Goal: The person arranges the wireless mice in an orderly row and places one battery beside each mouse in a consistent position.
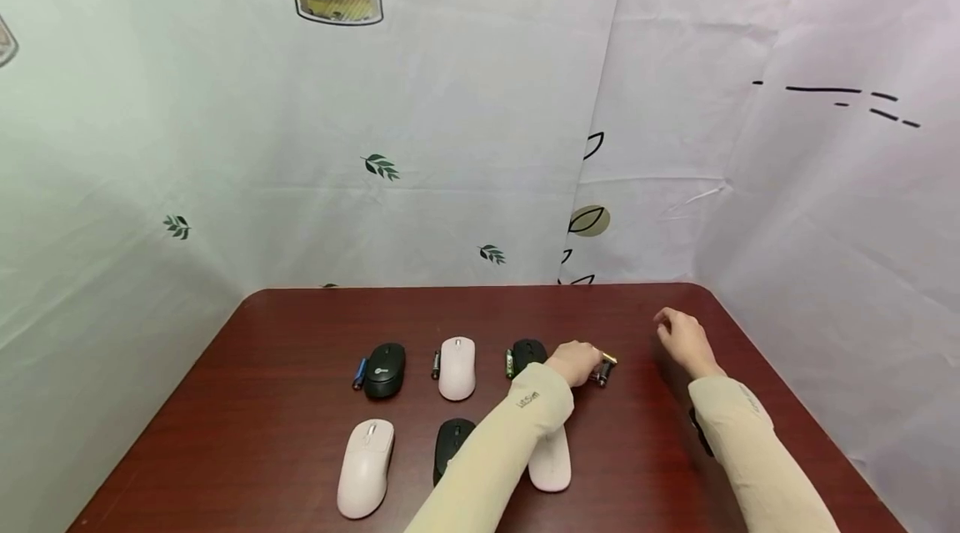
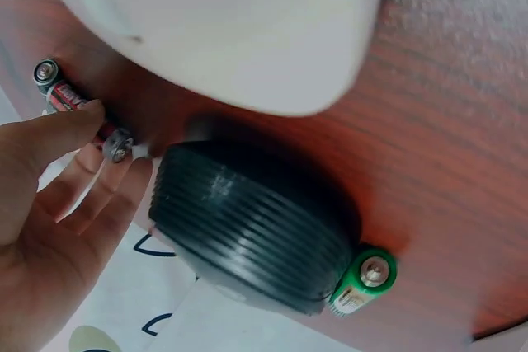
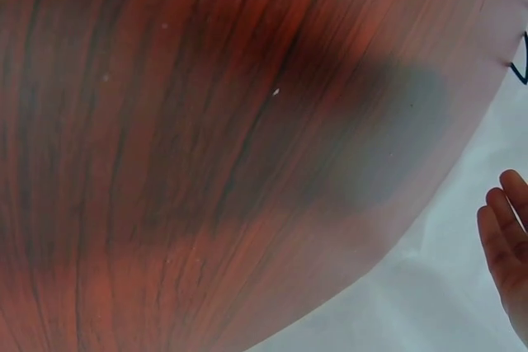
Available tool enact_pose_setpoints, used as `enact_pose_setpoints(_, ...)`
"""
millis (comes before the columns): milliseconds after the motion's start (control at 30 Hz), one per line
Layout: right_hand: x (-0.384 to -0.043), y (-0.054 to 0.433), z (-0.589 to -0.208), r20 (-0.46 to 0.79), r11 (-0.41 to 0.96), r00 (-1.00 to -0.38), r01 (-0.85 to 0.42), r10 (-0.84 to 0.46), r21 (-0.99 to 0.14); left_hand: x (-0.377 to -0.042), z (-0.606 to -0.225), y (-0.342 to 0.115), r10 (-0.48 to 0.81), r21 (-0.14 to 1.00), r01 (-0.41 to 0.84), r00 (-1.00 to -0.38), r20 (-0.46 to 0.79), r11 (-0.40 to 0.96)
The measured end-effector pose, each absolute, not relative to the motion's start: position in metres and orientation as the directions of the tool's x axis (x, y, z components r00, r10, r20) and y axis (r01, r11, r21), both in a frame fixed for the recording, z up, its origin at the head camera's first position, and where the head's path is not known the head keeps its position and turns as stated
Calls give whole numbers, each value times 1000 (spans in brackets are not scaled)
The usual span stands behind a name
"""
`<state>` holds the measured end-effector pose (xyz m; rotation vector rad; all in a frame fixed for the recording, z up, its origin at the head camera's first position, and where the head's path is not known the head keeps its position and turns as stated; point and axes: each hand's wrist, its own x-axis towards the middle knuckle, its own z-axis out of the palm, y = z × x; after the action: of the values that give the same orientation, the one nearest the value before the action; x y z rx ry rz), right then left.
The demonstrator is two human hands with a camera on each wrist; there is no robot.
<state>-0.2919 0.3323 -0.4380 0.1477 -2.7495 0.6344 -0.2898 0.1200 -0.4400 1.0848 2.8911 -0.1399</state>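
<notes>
– Which way is the battery [image 2: 66, 96] pointing?
– I'm seeing it slanting, nubbed end toward the left wrist view's upper left, near a black mouse [image 2: 247, 216]. The left hand [image 1: 576, 362] is pinching it, thumb against fingers.
– Farther right?
– The right hand [image 1: 686, 343], fingers loosely bent, is hovering near the right edge of the table [image 1: 630, 450]; open wood is separating both hands.

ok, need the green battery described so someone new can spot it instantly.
On the reddish-brown table, find the back row's black mouse beside the left hand. The green battery is just left of it in the head view. Green sets it apart: the dark battery is by the back row's white mouse, the blue battery by the leftmost black mouse.
</notes>
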Motion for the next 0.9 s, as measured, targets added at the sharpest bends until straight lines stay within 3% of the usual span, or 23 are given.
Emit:
enact_pose_setpoints(200, -292, 328, -437, 341, 892, -939, -184, -36, -413, -289, -435, 118, 631, -124, 646, -763, -140, 754)
enact_pose_setpoints(367, -292, 321, -435, 340, 877, -939, -205, -51, -435, -289, -435, 114, 638, -76, 655, -751, -170, 752)
enact_pose_setpoints(533, -290, 308, -435, 331, 865, -941, -217, -63, -453, -290, -437, 109, 680, -45, 688, -723, -120, 724)
enact_pose_setpoints(700, -292, 297, -437, 337, 855, -938, -234, -74, -464, -293, -436, 101, 683, 88, 679, -729, -43, 729)
enact_pose_setpoints(900, -291, 285, -434, 428, 824, -900, -305, -85, -477, -294, -427, 92, 679, 273, 665, -732, 56, 695)
